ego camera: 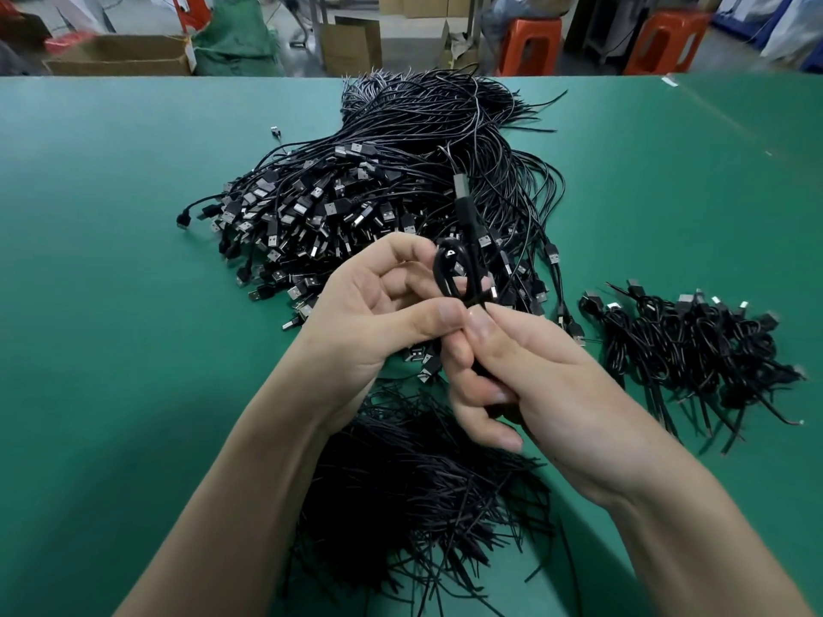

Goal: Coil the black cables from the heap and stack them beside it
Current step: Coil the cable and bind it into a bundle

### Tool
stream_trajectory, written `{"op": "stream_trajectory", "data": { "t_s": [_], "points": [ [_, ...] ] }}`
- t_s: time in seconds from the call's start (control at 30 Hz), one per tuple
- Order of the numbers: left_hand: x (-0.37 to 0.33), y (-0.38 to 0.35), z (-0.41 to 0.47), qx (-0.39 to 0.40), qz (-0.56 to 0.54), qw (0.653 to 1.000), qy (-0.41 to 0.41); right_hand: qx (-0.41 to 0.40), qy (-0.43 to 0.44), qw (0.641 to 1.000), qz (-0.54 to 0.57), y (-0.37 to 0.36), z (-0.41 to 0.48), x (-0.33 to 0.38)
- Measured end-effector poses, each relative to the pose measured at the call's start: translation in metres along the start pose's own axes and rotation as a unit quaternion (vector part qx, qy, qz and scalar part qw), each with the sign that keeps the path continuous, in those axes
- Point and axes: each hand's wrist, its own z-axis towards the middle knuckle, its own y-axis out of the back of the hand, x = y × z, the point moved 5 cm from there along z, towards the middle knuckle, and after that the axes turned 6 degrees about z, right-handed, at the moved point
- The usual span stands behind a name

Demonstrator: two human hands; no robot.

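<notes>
A large heap of black USB cables [378, 184] lies across the middle of the green table [111, 260]. In front of it I hold one black cable [463, 264], looped into a small coil, with its plug end sticking up. My left hand [378, 313] pinches the coil at its base with thumb and fingers. My right hand [525, 376] grips the same cable just below, thumb against the left thumb. A stack of coiled cables [694, 349] lies to the right of the heap.
A pile of thin black wire ties [423, 474] lies under my forearms near the front edge. Beyond the table's far edge stand cardboard boxes [120, 55], a green sack [236, 42] and two orange stools [530, 46].
</notes>
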Motion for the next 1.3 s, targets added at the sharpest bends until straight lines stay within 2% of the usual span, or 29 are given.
{"op": "stream_trajectory", "data": {
  "t_s": [0.23, 0.57, 0.8, 1.03, 1.13, 1.3],
  "points": [
    [0.0, -0.011, -0.003, 0.043, 0.021, 0.999, 0.015, 0.046, -0.056, 0.997, -0.004, 0.007, -0.005, -0.001],
    [0.006, -0.019, -0.003, 0.011, -0.034, 0.998, 0.041, 0.093, -0.128, 0.975, 0.158, 0.011, -0.006, -0.012],
    [0.011, -0.025, -0.004, 0.051, -0.061, 0.995, 0.061, 0.117, -0.153, 0.966, 0.175, 0.018, -0.006, -0.017],
    [0.01, -0.023, -0.001, 0.039, -0.07, 0.996, 0.038, 0.146, -0.153, 0.931, 0.299, 0.009, -0.004, -0.011],
    [0.009, -0.017, 0.001, 0.018, -0.06, 0.998, 0.028, 0.115, -0.133, 0.94, 0.291, 0.008, -0.002, -0.011],
    [0.008, -0.012, 0.001, 0.01, -0.009, 1.0, 0.021, 0.063, -0.1, 0.969, 0.217, 0.011, 0.001, -0.015]
  ]
}}
